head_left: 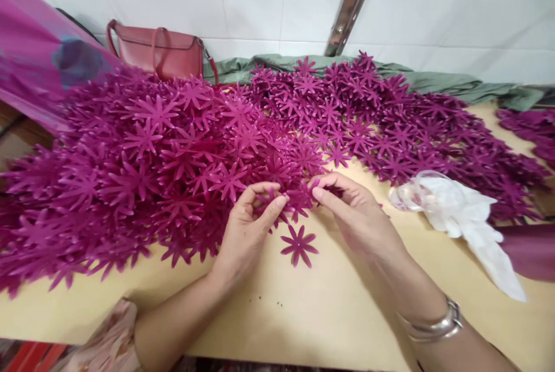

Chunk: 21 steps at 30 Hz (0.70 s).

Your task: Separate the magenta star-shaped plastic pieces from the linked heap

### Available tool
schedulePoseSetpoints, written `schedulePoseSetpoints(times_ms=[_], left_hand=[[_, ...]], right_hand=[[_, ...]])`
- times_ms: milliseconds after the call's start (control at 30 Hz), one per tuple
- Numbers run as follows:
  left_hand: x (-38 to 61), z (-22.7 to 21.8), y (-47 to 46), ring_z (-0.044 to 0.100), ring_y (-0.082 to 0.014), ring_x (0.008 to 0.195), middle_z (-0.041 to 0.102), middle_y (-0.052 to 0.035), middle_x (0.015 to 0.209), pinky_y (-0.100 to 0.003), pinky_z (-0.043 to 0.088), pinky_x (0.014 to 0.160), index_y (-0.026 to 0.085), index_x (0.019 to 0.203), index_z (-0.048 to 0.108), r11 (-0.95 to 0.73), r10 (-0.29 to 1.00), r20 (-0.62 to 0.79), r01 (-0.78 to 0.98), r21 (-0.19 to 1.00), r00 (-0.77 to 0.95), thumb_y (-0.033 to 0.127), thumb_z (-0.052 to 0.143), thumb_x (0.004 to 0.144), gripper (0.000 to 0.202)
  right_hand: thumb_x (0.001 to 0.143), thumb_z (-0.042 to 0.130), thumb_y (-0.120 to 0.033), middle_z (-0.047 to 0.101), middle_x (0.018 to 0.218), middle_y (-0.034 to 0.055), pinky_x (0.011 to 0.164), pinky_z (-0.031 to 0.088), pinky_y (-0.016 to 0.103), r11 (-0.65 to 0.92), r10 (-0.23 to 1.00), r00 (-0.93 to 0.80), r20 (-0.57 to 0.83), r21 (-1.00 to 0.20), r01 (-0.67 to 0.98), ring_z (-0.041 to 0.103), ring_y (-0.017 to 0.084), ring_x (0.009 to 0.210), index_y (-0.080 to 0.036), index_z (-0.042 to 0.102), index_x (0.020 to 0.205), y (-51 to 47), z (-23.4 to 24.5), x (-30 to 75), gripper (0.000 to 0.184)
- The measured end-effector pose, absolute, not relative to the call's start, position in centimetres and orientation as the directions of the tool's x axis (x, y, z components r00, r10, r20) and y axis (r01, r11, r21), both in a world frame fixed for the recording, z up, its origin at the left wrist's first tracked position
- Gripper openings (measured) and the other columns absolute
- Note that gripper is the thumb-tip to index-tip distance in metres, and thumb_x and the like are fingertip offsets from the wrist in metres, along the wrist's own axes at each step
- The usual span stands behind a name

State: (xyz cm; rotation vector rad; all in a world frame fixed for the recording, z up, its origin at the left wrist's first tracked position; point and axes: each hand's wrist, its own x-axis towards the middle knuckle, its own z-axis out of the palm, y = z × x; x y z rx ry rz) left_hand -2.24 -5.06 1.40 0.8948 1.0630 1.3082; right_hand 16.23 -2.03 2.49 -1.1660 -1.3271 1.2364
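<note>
A big heap of magenta flower-shaped cutouts point(143, 158) covers the left and far side of a tan table point(303, 308). My left hand point(247, 227) and my right hand point(351, 210) meet at the heap's near edge, fingertips pinched on the same small stack of magenta flower cutouts point(297, 198). One single flower cutout point(299, 245) lies flat on the table just below and between my hands. A silver bangle point(433, 323) sits on my right wrist.
A crumpled white plastic bag point(459, 216) lies to the right of my hands. A red handbag point(160, 51) rests against the white tiled wall behind the heap. Green cloth point(433, 80) runs along the table's back. A metal bar point(351, 2) leans on the wall.
</note>
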Motion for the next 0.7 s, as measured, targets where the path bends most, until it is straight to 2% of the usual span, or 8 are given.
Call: schedulePoseSetpoints(times_ms=[100, 167, 233, 300, 367, 467, 600, 700], left_hand=[[-2.4, 2.0, -5.6, 0.062, -0.0188, 0.119, 0.064, -0.0040, 0.132, -0.032, 0.052, 0.101, 0.037, 0.145, 0.052, -0.019, 0.997, 0.004, -0.192, 0.981, -0.076, 0.032, 0.068, 0.096, 0.051], [-2.5, 2.4, -5.9, 0.057, -0.0226, 0.130, 0.058, -0.0044, 0.145, -0.036, 0.050, 0.107, 0.040, 0.149, 0.049, -0.034, 0.999, 0.031, -0.129, 0.991, -0.028, 0.033, 0.065, 0.098, 0.055], [-2.5, 2.5, -5.9, 0.055, -0.0262, 0.133, 0.058, -0.0053, 0.147, -0.038, 0.048, 0.109, 0.037, 0.144, 0.057, -0.034, 0.999, 0.037, -0.099, 0.994, 0.024, 0.034, 0.069, 0.096, 0.050], [-2.5, 2.5, -5.8, 0.056, -0.0275, 0.132, 0.063, -0.0064, 0.141, -0.040, 0.045, 0.112, 0.031, 0.131, 0.070, -0.045, 0.998, 0.050, -0.094, 0.995, 0.046, 0.032, 0.073, 0.093, 0.038], [-2.5, 2.2, -5.5, 0.060, -0.0255, 0.126, 0.069, -0.0063, 0.126, -0.039, 0.044, 0.112, 0.027, 0.113, 0.077, -0.065, 0.997, 0.069, -0.105, 0.992, 0.038, 0.029, 0.072, 0.093, 0.021], [-2.5, 1.9, -5.2, 0.065, -0.0216, 0.109, 0.072, -0.0045, 0.106, -0.035, 0.048, 0.104, 0.023, 0.095, 0.078, -0.057, 0.998, 0.059, -0.145, 0.988, 0.011, 0.027, 0.073, 0.092, 0.007], [-2.2, 1.7, -5.4, 0.064, -0.0185, 0.095, 0.069, -0.0027, 0.096, -0.032, 0.051, 0.092, 0.021, 0.087, 0.073, -0.006, 1.000, 0.011, -0.200, 0.980, 0.023, 0.027, 0.074, 0.090, 0.007], [-1.9, 1.9, -5.6, 0.064, -0.0177, 0.095, 0.070, -0.0024, 0.097, -0.030, 0.051, 0.090, 0.020, 0.090, 0.073, 0.008, 0.999, 0.001, -0.206, 0.979, 0.043, 0.027, 0.074, 0.090, 0.007]], right_hand=[[0.084, 0.077, -0.032, 0.066, 0.089, -0.0006, 0.077, 0.046, 0.030, 0.040, 0.998, -0.045, 0.041, -0.999, -0.016, 0.057, 0.017, 0.081, -0.024, 0.068, 0.084, -2.0, 2.4, 16.3, 0.012], [0.084, 0.077, -0.033, 0.066, 0.089, -0.0001, 0.077, 0.046, 0.030, 0.034, 0.998, -0.046, 0.034, -0.999, -0.013, 0.057, 0.017, 0.081, -0.024, 0.068, 0.084, -2.0, 2.5, 16.2, 0.012], [0.087, 0.075, -0.036, 0.067, 0.093, 0.0011, 0.080, 0.047, 0.031, 0.045, 0.996, -0.084, 0.043, -0.999, 0.018, 0.058, 0.018, 0.084, -0.024, 0.069, 0.086, -2.2, 2.7, 16.0, 0.013], [0.090, 0.072, -0.038, 0.066, 0.092, 0.0015, 0.080, 0.047, 0.031, 0.078, 0.988, -0.141, 0.067, -0.994, 0.076, 0.058, 0.018, 0.084, -0.023, 0.068, 0.087, -2.5, 3.1, 15.6, 0.016], [0.093, 0.070, -0.040, 0.062, 0.085, 0.0007, 0.074, 0.046, 0.030, 0.120, 0.976, -0.196, 0.091, -0.983, 0.142, 0.055, 0.017, 0.077, -0.022, 0.065, 0.084, -2.8, 3.4, 15.3, 0.020], [0.098, 0.063, -0.040, 0.055, 0.077, -0.0008, 0.067, 0.043, 0.029, 0.169, 0.967, -0.227, 0.118, -0.961, 0.221, 0.050, 0.015, 0.071, -0.022, 0.060, 0.080, -3.2, 3.6, 14.8, 0.026], [0.102, 0.058, -0.041, 0.052, 0.074, -0.0016, 0.065, 0.041, 0.028, 0.199, 0.964, -0.225, 0.144, -0.948, 0.246, 0.048, 0.014, 0.068, -0.022, 0.057, 0.079, -3.4, 3.4, 14.4, 0.029], [0.102, 0.057, -0.042, 0.050, 0.070, -0.0025, 0.062, 0.040, 0.028, 0.187, 0.964, -0.227, 0.138, -0.960, 0.207, 0.047, 0.014, 0.065, -0.022, 0.053, 0.074, -3.4, 3.3, 14.4, 0.035]])
